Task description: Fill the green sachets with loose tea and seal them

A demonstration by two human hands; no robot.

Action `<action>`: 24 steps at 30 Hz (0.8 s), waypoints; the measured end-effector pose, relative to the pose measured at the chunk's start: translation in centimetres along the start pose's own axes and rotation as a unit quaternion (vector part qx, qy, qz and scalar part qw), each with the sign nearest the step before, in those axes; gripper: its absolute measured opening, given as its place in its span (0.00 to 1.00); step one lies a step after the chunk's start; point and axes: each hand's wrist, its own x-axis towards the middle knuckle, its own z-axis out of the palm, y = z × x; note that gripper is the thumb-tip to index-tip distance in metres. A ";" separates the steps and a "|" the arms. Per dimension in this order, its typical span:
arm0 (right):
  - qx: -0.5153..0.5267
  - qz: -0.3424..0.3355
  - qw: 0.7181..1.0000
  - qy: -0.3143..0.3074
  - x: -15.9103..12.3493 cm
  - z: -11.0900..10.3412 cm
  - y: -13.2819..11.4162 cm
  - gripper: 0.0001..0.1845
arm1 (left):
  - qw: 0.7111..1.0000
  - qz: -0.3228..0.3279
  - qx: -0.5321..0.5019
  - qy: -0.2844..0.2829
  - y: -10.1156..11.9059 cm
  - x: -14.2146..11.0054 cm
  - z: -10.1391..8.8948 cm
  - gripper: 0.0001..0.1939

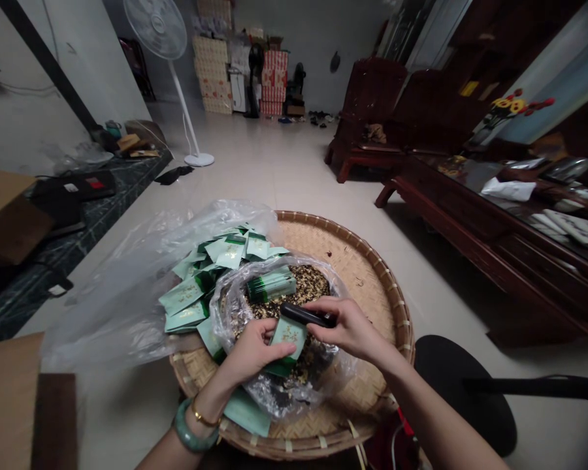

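My left hand [259, 350] pinches a light green packet [290, 334] with gold print, its thumb lying across the front. In my right hand [345, 323] is a slim black handheld bag sealer [296, 314], set along the packet's upper edge. Both are over a clear plastic bag [228, 297] that stands open and holds a dark and yellowish loose dried mix [311, 282]. A row of green packets [273, 284] lies on the mix. To the left is a heap of similar packets [228, 251]. Another flat packet [247, 412] is below my left hand.
A round woven bamboo tray [387, 287] bears the bag and packets. A large clear plastic sheet [122, 294] spreads over its left side. Cardboard boxes [10, 398] stand at the left, a black round base [463, 391] at the right. Farther off are a white fan [179, 98] and dark wooden furniture [470, 241].
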 end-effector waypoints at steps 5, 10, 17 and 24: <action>0.159 0.109 0.981 -0.011 0.7 -1.1 1.7 0.17 | 1.000 0.001 0.003 -0.026 0.4 0.2 -0.2 0.16; 0.187 0.146 0.971 0.019 0.7 -2.3 2.7 0.23 | 1.000 -0.006 -0.002 -0.027 0.3 0.4 -0.3 0.17; 0.034 0.039 0.999 0.016 0.2 -0.2 1.5 0.16 | 1.000 -0.013 -0.010 -0.020 0.1 0.6 0.0 0.17; 0.056 0.056 0.997 -0.019 0.5 -0.8 1.4 0.21 | 0.999 -0.017 -0.036 -0.028 0.0 0.9 -0.3 0.17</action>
